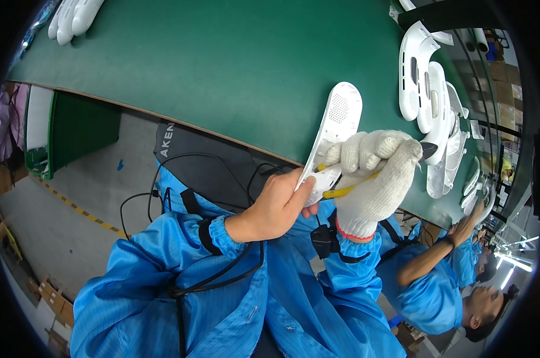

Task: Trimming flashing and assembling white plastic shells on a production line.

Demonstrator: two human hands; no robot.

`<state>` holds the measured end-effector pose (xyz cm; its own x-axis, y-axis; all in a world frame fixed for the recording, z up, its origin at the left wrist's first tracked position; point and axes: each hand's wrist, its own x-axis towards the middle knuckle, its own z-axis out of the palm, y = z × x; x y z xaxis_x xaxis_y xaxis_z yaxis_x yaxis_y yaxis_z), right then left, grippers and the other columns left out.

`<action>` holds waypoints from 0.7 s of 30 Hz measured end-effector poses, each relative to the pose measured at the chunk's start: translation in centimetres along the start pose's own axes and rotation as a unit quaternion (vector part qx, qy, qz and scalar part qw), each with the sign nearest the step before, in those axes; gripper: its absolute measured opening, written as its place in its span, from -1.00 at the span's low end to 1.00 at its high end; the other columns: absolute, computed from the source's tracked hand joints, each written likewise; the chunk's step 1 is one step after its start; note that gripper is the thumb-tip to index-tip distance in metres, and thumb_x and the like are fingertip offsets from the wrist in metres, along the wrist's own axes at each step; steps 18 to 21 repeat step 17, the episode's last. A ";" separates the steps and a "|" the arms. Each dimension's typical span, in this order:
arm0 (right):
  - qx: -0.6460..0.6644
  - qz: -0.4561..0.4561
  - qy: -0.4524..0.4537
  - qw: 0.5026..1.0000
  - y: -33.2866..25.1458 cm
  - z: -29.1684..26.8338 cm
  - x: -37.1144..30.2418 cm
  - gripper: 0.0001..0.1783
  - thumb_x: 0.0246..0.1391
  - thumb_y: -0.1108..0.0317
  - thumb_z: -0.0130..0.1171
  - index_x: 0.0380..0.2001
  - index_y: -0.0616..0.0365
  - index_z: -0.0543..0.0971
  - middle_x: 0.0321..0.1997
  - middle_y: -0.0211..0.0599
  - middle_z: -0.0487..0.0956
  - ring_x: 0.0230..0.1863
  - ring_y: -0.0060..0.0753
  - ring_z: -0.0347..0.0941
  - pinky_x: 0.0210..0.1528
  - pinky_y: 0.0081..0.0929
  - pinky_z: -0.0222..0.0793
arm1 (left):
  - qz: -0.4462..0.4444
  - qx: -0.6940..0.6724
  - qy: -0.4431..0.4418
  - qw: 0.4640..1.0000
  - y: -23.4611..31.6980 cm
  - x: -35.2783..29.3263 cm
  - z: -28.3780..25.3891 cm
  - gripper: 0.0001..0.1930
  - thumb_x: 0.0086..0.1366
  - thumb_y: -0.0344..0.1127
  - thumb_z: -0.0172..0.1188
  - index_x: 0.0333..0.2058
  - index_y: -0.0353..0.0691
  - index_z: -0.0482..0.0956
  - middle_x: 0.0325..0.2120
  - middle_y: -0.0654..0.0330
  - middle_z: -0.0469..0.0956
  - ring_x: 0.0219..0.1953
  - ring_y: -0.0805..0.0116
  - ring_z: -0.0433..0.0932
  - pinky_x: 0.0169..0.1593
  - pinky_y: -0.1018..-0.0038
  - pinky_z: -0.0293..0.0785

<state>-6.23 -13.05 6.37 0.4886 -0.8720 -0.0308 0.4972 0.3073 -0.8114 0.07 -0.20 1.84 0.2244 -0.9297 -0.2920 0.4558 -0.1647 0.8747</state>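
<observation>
My bare left hand [279, 206] grips the lower end of a long white plastic shell [337, 128] with a round perforated grille near its top, held upright over the table's near edge. My right hand [371, 176], in a white knit glove, is closed around a yellow-handled tool [343, 191] whose dark tip pokes out past the glove on the right. The tool's yellow handle lies against the shell's lower end. Both my sleeves are bright blue.
A green table [234, 65] stretches ahead. A row of several white plastic shells [425, 95] lies along its right side, more white parts [73, 15] at the far left. A person in blue [437, 280] works at my right. Grey floor and cardboard boxes lie at left.
</observation>
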 end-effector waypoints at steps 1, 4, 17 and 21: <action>-0.009 0.000 -0.007 1.000 0.0 -0.1 0.0 -0.55 0.36 -0.03 0.04 -0.37 0.17 0.42 -0.61 -0.35 0.34 -0.60 -0.29 0.34 -0.50 -0.10 0.46 | 0.003 0.001 -0.002 1.000 -0.1 0.0 0.0 -0.66 0.57 -0.29 -0.23 -0.14 -0.44 0.47 -0.49 0.17 0.58 -0.47 0.48 0.55 -0.31 0.49 0.53; -0.020 0.001 -0.013 1.000 -0.1 0.2 -0.1 -0.54 0.36 -0.04 0.04 -0.37 0.17 0.41 -0.60 -0.33 0.35 -0.59 -0.27 0.34 -0.50 -0.10 0.45 | -0.001 0.002 0.001 1.000 0.1 0.0 0.1 -0.66 0.57 -0.28 -0.23 -0.14 -0.43 0.47 -0.49 0.17 0.58 -0.47 0.48 0.55 -0.31 0.50 0.53; -0.166 -0.145 -0.192 0.956 0.8 -2.3 -2.4 -0.44 0.16 -0.10 0.30 -0.18 0.27 0.53 -0.29 0.05 0.64 -0.29 -0.02 0.61 -0.19 0.05 0.55 | 0.039 0.043 0.029 0.998 0.2 -0.1 0.2 -0.71 0.53 -0.35 -0.14 -0.08 -0.48 0.46 -0.51 0.08 0.61 -0.49 0.35 0.62 -0.32 0.45 0.58; -0.166 -0.145 -0.192 0.956 0.8 -2.3 -2.4 -0.44 0.16 -0.10 0.30 -0.18 0.27 0.53 -0.29 0.05 0.64 -0.29 -0.02 0.61 -0.19 0.05 0.55 | 0.039 0.043 0.029 0.998 0.2 -0.1 0.2 -0.71 0.53 -0.35 -0.14 -0.08 -0.48 0.46 -0.51 0.08 0.61 -0.49 0.35 0.62 -0.32 0.45 0.58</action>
